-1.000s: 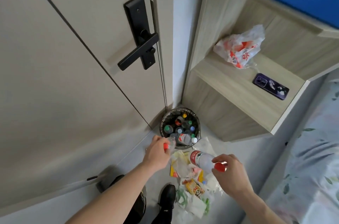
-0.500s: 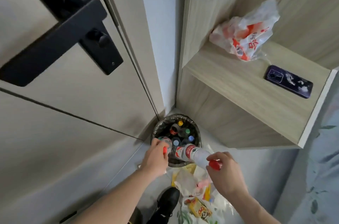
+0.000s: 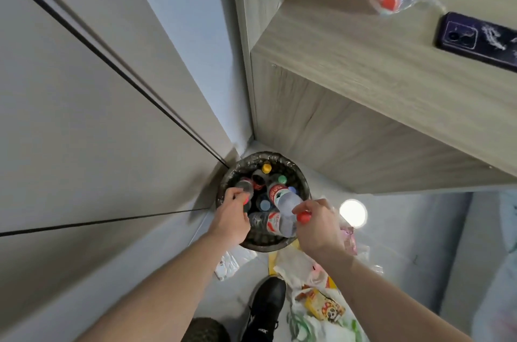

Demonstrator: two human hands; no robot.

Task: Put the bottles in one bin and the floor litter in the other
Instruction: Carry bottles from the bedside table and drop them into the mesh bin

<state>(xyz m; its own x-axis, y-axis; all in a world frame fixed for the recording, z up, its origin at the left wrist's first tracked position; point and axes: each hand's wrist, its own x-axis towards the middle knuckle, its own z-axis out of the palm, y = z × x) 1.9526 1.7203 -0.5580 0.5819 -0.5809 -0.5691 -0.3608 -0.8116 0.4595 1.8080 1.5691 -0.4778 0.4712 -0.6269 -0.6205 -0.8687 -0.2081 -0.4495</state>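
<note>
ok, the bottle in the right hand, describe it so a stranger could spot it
Find the round black-lined bin in the floor corner between door and wooden cabinet. Over its right side, the right hand holds a clear bottle by its red cap, base tilted down into the bin. It is the only bottle there with a red-and-green label facing up.

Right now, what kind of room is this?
Probably a bedroom or dorm room corner: a wooden bedside shelf holding a phone, a closed door, and what looks like floral bedding at the right edge.
</note>
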